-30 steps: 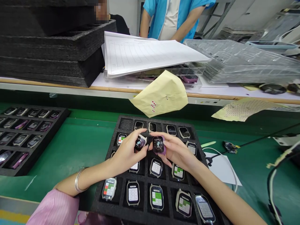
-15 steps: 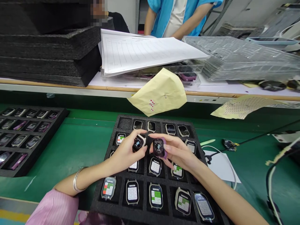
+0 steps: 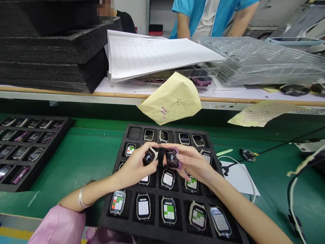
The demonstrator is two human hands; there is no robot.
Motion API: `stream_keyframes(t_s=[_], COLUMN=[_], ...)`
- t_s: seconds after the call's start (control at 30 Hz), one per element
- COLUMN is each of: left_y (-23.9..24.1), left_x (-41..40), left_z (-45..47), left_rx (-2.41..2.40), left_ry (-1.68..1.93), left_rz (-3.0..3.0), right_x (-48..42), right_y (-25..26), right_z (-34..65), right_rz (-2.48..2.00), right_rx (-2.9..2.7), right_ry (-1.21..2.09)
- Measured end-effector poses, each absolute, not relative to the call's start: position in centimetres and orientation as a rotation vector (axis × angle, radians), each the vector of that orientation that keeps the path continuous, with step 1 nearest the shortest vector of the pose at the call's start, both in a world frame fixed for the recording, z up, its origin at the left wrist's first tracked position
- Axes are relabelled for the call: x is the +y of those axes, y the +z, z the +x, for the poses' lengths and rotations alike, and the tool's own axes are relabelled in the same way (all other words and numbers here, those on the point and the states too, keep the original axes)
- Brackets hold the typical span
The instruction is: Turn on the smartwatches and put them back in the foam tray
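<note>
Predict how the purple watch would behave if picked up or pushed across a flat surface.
The purple watch would probably stay stiff, showing no bend in the right hand. It seems unlikely to roll, given its squarish outline. Its glossy screen looks smooth, so fingertips might slip there.

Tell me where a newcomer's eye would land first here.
Probably on the centre, where the left hand holds a pale-cased smartwatch beside the purple-cased smartwatch in the right hand. Beneath them, a black foam tray carries rows of watches, several screens showing green blocks. Beyond, a yellow paper sheet hangs over the shelf edge.
</note>
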State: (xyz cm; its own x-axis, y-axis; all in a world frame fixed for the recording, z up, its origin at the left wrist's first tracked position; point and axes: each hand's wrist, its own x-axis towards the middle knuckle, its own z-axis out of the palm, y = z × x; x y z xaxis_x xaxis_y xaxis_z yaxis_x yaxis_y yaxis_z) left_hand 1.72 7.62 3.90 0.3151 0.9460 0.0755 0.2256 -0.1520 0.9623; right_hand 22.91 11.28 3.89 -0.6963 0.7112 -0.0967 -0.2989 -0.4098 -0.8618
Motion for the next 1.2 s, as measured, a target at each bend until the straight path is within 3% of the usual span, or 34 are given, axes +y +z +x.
stream_keyframes(t_s=[1.2], left_y=[4.19], left_x=[7.62], left_z=[1.42], left_rx=[1.077], left_ry=[0.889], left_rz=[1.708], right_x=[11.50], right_y=[3.92], right_z=[23.12], right_rz=[-0.583], right_rx=[-1.271], right_ry=[2.081])
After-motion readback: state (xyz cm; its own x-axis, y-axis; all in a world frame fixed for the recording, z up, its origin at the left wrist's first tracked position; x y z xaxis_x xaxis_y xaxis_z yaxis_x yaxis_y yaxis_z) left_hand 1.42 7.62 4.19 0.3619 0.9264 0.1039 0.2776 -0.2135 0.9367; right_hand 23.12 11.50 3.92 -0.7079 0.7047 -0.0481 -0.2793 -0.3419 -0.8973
